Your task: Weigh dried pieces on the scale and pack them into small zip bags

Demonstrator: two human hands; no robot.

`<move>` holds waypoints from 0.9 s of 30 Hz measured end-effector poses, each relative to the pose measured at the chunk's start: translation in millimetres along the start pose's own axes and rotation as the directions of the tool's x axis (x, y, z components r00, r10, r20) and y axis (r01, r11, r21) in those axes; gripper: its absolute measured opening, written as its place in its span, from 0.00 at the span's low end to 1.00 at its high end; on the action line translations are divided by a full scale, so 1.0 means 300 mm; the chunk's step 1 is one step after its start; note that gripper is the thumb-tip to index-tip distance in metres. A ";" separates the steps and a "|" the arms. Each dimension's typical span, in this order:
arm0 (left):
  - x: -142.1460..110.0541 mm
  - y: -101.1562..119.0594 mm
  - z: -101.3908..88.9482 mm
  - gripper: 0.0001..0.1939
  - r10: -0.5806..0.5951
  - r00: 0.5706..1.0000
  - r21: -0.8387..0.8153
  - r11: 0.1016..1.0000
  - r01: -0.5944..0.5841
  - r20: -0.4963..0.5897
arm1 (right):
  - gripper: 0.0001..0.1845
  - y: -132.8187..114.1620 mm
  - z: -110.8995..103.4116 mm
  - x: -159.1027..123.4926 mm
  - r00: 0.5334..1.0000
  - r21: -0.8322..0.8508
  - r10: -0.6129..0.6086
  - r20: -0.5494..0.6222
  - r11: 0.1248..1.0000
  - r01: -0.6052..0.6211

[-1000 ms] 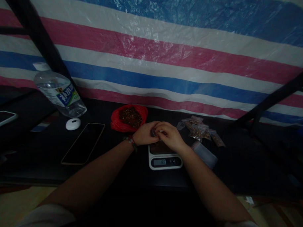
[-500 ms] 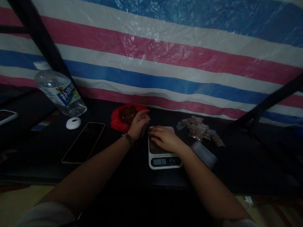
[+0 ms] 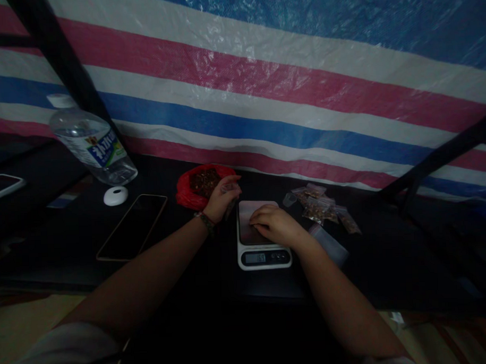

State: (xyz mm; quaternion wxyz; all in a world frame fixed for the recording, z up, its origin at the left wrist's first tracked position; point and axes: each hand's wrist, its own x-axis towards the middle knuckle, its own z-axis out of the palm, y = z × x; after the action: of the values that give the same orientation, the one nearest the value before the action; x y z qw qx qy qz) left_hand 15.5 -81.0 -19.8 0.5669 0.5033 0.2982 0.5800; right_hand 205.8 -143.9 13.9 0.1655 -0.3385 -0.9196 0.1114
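My left hand [image 3: 220, 197] is raised beside a red plastic bag [image 3: 189, 188] of dark dried bits, its fingers pinched on a small clear bag [image 3: 230, 193]. My right hand [image 3: 273, 225] rests curled on the pan of a small white digital scale [image 3: 253, 245] whose display is lit. The fingertips touch the pan; whether anything is under them is hidden. A bracelet sits on my left wrist.
Several small filled clear bags [image 3: 319, 207] lie right of the scale, with an empty clear bag [image 3: 328, 242] nearer me. At left lie a dark phone [image 3: 133, 226], a white round object [image 3: 116, 196], a water bottle [image 3: 91, 144] and another phone [image 3: 2, 185]. A striped tarp [image 3: 263, 80] hangs behind the dark table.
My hands, joined over the scale a second ago, have parted: the left lifted the small bag toward the red bag, the right settled lower onto the scale pan.
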 end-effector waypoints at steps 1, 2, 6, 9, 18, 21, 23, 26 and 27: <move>0.001 -0.002 -0.001 0.22 -0.001 1.000 -0.003 1.000 0.001 0.001 | 0.10 0.006 -0.007 -0.006 1.000 0.000 0.002 -0.013 1.000 -0.002; 0.003 -0.005 -0.003 0.22 -0.003 1.000 -0.004 1.000 0.003 0.003 | 0.10 0.014 -0.016 -0.012 1.000 0.003 0.002 -0.029 1.000 -0.002; 0.007 -0.015 -0.008 0.22 -0.002 1.000 0.011 1.000 0.002 0.008 | 0.13 0.054 -0.056 -0.049 0.988 0.014 0.073 -0.133 0.997 -0.072; 0.008 -0.016 -0.010 0.21 0.014 1.000 0.015 1.000 -0.015 0.018 | 0.25 0.088 -0.077 -0.080 0.980 0.040 0.184 -0.073 0.983 -0.181; 0.001 -0.009 -0.010 0.22 0.020 0.995 0.115 0.993 -0.031 0.098 | 0.29 0.084 -0.056 -0.078 0.974 0.174 0.224 0.040 0.958 -0.227; 0.001 -0.010 -0.010 0.22 0.019 0.995 0.127 0.991 -0.032 0.103 | 0.27 0.067 -0.037 -0.060 0.972 0.171 0.235 0.008 0.957 -0.233; 0.001 -0.009 -0.009 0.22 0.019 0.994 0.131 0.991 -0.034 0.111 | 0.25 0.056 -0.025 -0.049 0.967 0.150 0.254 -0.014 0.957 -0.249; -0.001 -0.009 -0.008 0.22 0.015 0.993 0.133 0.991 -0.031 0.121 | 0.20 0.039 -0.014 -0.029 0.967 0.110 0.253 -0.029 0.962 -0.249; -0.001 -0.009 -0.008 0.22 0.013 0.992 0.132 0.991 -0.030 0.125 | 0.17 0.034 -0.012 -0.022 0.970 0.094 0.240 -0.028 0.967 -0.236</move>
State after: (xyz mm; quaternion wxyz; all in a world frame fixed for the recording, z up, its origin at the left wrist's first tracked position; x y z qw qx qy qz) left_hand 14.3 -80.3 -23.0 0.5430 0.5782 0.2952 0.5326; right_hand 217.8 -140.5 12.4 0.1838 -0.4408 -0.8630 0.1652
